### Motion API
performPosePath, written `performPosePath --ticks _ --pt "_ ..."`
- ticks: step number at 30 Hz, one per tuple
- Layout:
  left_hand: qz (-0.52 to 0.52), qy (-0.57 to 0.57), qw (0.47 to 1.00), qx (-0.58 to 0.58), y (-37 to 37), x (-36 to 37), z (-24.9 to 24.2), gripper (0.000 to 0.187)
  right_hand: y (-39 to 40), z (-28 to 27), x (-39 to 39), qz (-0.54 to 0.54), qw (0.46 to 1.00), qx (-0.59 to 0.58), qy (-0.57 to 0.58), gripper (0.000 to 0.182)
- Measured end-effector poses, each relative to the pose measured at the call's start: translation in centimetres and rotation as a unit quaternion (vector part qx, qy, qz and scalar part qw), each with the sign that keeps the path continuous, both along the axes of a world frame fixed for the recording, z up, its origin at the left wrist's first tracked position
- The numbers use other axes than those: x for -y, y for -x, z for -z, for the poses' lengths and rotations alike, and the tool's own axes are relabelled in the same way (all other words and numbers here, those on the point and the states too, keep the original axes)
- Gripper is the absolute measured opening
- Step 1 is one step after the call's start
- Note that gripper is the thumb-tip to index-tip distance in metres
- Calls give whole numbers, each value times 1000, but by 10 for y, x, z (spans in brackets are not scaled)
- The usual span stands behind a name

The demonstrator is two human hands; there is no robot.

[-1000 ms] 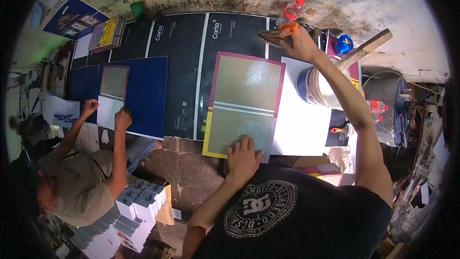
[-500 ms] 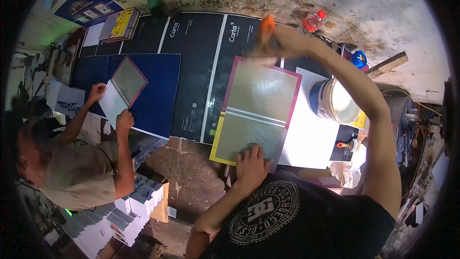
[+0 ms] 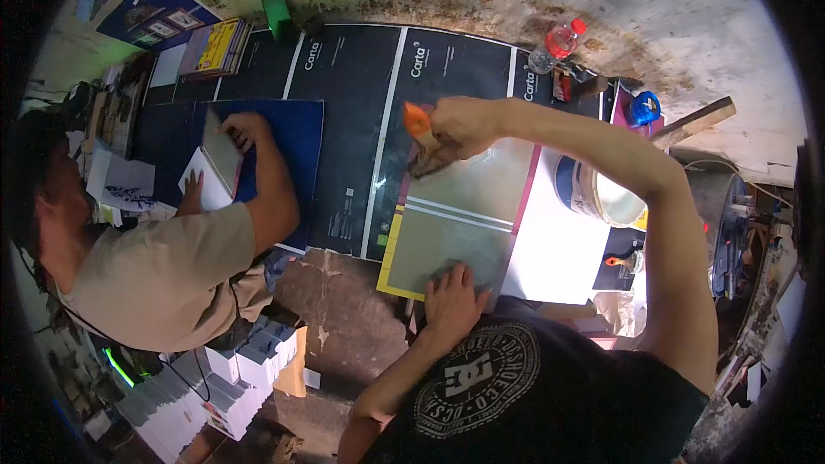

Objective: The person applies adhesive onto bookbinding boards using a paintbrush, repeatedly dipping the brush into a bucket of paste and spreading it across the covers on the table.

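My right hand grips a brush with an orange handle, its bristles low against the upper left part of a greyish board. Pink and yellow borders edge this board, and two pale strips cross its middle. Near the board's lower edge, my left hand lies flat with the fingers spread, holding nothing. White paper shows to the right of the board. On that paper's right side stands a white bucket, partly hidden behind my right forearm.
At the left, a co-worker handles a folded cover on a blue sheet. A second brush, a bottle, a blue tape roll and a wooden bar are at the right. Stacked booklets stand back left.
My right hand has moved left and down with the brush, onto the board's upper left. My left hand has stayed put. The co-worker has leaned in and folded the cover over.
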State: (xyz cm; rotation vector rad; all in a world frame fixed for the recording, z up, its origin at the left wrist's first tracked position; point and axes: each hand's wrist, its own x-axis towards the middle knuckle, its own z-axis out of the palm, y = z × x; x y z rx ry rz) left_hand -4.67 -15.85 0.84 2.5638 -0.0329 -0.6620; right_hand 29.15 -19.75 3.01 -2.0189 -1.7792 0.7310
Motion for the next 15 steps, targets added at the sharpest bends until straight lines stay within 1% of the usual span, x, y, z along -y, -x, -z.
performPosePath --ticks 3,4,6,9,10,11,12,13,15 --pt "2 -3 1000 -21 0 0 -2 56 -39 7 -7 148 988 3 -32 46" --pt "4 -6 1000 -22 0 0 -1 57 -55 0 -9 174 981 68 -44 41" --pt "1 -1 1000 -11 3 -1 0 58 -69 -17 3 155 970 132 -136 36" --pt "1 0 1000 -16 5 -1 3 59 -19 -43 19 148 978 -80 -126 32" --pt "2 -2 1000 -19 3 -1 4 59 -14 -27 29 94 991 -50 -81 15" --pt "2 -2 1000 -16 3 0 5 59 -8 -14 42 94 995 -35 -7 15" --pt "1 -3 1000 -14 3 0 5 59 2 -12 50 93 993 -21 65 15" --pt "0 -5 1000 -12 3 0 5 59 -3 -5 56 148 987 -27 62 16" --pt "1 1 1000 -26 3 0 0 59 -39 -3 76 218 970 1 -109 26"
